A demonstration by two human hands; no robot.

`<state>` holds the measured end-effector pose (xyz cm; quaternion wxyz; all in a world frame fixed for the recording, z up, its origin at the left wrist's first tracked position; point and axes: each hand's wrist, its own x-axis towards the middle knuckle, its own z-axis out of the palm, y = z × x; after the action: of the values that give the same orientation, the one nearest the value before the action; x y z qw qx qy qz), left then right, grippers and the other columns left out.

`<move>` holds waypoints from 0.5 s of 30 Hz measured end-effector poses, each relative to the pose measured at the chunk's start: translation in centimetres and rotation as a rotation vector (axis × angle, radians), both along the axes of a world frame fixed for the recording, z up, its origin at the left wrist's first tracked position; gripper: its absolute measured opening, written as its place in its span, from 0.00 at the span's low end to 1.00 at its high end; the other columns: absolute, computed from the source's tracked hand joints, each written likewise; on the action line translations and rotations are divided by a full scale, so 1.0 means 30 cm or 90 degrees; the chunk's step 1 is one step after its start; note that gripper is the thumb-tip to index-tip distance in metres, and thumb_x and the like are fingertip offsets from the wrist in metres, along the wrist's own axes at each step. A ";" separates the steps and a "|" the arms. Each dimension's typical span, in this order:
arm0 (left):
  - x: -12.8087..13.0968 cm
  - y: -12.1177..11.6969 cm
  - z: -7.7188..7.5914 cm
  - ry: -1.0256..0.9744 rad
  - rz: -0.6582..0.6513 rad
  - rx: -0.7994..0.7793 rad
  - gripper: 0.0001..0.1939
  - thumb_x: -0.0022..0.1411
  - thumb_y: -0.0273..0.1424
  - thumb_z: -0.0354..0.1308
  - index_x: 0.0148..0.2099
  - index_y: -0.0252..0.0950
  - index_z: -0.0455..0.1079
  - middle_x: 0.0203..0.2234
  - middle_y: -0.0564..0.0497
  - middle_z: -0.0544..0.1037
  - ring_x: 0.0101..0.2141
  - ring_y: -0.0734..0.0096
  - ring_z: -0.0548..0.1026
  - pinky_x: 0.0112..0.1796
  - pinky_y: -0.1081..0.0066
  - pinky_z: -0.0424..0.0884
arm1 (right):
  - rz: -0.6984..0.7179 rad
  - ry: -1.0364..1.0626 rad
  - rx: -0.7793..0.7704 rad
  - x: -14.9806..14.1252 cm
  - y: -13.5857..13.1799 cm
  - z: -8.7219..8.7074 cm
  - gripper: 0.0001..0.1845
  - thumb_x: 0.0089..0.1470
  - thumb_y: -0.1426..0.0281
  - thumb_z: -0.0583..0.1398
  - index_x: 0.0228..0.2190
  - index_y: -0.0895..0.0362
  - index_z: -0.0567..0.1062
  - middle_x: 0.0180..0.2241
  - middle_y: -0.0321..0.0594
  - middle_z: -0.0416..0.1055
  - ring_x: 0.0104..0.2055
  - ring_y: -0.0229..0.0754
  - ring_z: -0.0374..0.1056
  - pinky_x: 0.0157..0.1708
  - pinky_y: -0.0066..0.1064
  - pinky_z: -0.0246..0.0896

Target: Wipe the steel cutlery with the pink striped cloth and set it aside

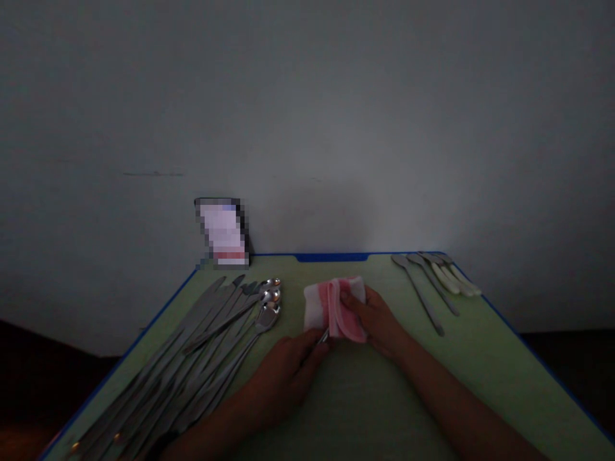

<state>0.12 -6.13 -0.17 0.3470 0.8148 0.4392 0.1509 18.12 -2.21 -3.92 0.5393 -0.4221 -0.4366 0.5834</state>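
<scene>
My right hand (372,314) is closed around a folded pink-and-white cloth (314,304), its thumb pressed on the front fold. My left hand (293,365) grips a slim metal piece of cutlery (323,335) just below the cloth. Only a short shiny length of that piece shows; its far end is hidden inside the cloth, so I cannot tell its kind. Both hands are close together above the middle of the green table (355,397).
Many knives and spoons (211,358) lie in a fanned pile at left, partly behind my left forearm. Spoons (419,294) and white-handled cutlery (454,282) lie at the far right. A phone (223,234) leans on the wall (327,128) at the table's back left.
</scene>
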 end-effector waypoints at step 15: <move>0.001 0.002 -0.006 0.023 0.003 0.006 0.18 0.65 0.38 0.39 0.39 0.36 0.67 0.26 0.51 0.74 0.27 0.70 0.71 0.27 0.74 0.62 | 0.001 0.000 0.003 0.000 -0.004 0.006 0.14 0.44 0.59 0.62 0.29 0.57 0.72 0.26 0.36 0.70 0.26 0.35 0.62 0.27 0.27 0.57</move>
<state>0.14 -6.08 -0.35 0.3344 0.8183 0.4465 0.1389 18.11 -2.34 -3.76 0.5400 -0.4204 -0.4386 0.5825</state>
